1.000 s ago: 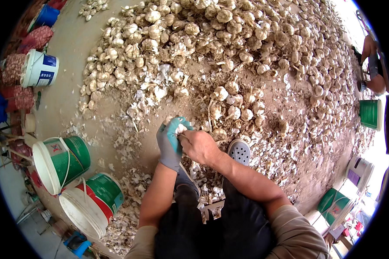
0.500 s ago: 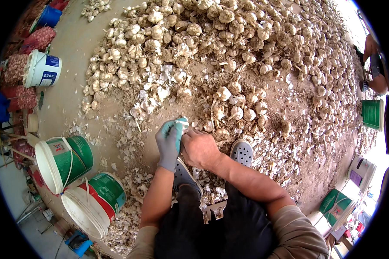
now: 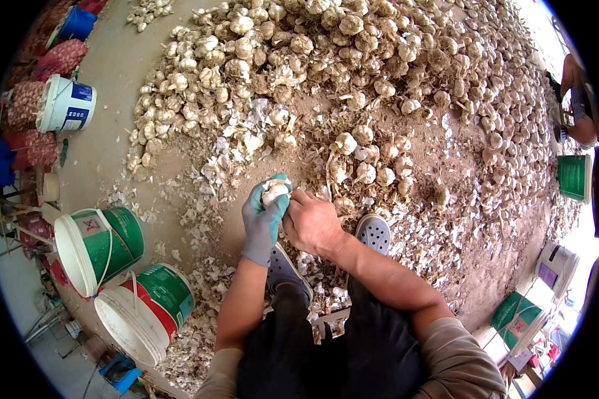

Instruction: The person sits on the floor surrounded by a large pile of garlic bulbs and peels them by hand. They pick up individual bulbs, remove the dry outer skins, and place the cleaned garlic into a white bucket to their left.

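Observation:
My left hand (image 3: pixel 263 216), in a teal and grey glove, is closed round a pale garlic bulb (image 3: pixel 275 194), which shows between fingers and thumb. My bare right hand (image 3: pixel 311 223) is curled closed just right of it, fingertips close against the glove; whatever they hold is hidden. Beneath and beyond both hands, loose papery peelings (image 3: pixel 223 156) cover the dirty floor (image 3: pixel 106 80). A small cluster of bulbs (image 3: pixel 366 171) lies ahead of the right hand, and a large heap of garlic (image 3: pixel 303 43) spreads behind it. My grey clogs (image 3: pixel 373 236) are below the hands.
Green-and-white buckets (image 3: pixel 116 243) stand lower left, a white bucket (image 3: pixel 70 103) and red mesh sacks (image 3: pixel 30 149) farther back. More buckets (image 3: pixel 512 319) are lower right, another (image 3: pixel 572 176) above them. Another person's arm (image 3: pixel 579 116) shows at the right edge.
My left hand has risen a little and turned, so the bulb now shows more fully. My right fingers have shifted slightly up and right along the glove.

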Tool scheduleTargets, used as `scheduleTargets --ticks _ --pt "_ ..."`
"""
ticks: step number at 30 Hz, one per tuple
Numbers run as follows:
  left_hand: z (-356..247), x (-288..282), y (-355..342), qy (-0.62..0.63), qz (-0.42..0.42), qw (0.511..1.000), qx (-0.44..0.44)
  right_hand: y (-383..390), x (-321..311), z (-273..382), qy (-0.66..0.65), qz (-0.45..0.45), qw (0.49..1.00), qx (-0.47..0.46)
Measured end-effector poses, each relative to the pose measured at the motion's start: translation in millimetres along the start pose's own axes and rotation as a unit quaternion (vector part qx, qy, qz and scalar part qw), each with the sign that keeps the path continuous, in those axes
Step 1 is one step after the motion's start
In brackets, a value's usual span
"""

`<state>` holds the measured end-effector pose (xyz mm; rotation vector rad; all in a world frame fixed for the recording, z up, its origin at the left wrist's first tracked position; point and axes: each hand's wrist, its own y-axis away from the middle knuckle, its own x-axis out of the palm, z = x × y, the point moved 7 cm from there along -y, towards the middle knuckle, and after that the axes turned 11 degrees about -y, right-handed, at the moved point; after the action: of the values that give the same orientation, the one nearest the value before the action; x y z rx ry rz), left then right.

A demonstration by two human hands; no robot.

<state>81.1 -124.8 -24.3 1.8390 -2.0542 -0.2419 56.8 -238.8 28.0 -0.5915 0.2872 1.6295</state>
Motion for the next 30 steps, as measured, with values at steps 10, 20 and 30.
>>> scheduleTargets --ticks 10,20,30 --pt "24.2 5.6 -8.4 0.343 -0.003 0.932 -0.118 12.0 30.1 -26.5 -0.307 0.121 0.887 0.322" --pt "16.1 -2.5 -0.8 0.025 -0.071 0.996 -0.055 11.0 16.4 -19.9 -0.110 0.042 0.989 0.094" --pt "18.7 -2.0 -13.3 0.385 -0.020 0.910 -0.153 12.2 13.7 -26.5 -0.013 0.058 0.993 0.101"
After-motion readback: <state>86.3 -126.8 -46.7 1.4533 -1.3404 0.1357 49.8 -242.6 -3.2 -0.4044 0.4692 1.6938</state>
